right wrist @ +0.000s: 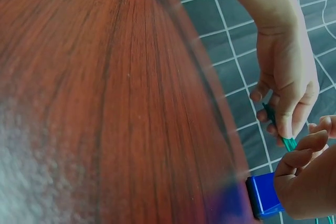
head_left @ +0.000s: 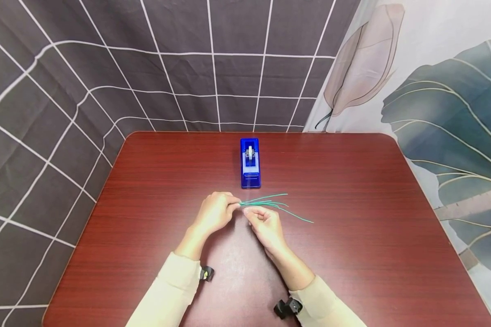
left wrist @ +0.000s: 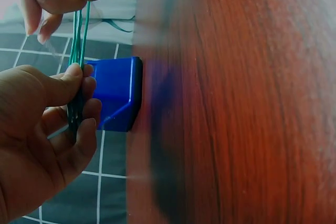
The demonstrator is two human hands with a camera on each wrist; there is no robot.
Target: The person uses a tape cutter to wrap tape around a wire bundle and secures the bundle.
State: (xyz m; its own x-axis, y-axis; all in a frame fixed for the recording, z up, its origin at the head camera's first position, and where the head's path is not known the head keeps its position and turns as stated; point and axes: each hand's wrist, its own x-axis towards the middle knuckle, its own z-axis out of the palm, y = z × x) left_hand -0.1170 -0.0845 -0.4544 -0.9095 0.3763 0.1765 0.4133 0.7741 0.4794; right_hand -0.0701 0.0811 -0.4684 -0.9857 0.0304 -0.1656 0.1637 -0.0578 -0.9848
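In the head view my left hand (head_left: 216, 212) pinches a bundle of thin green wires (head_left: 266, 203) between thumb and fingers. Their loose ends fan out to the right above the table. The left wrist view shows the wires (left wrist: 79, 35) running up from the left thumb, past the other hand. My right hand (head_left: 267, 226) is close beside the bundle, thumb and forefinger together. A faint, clear strip that looks like tape (left wrist: 51, 50) hangs at its fingertips. Just beyond both hands, a blue tape dispenser (head_left: 251, 181) stands on the table.
The reddish-brown wooden table (head_left: 352, 190) extends around the hands. Behind and left of it hangs a dark grey curtain (head_left: 188, 77) with white grid lines. A leaf-patterned curtain (head_left: 417, 150) hangs along the right side.
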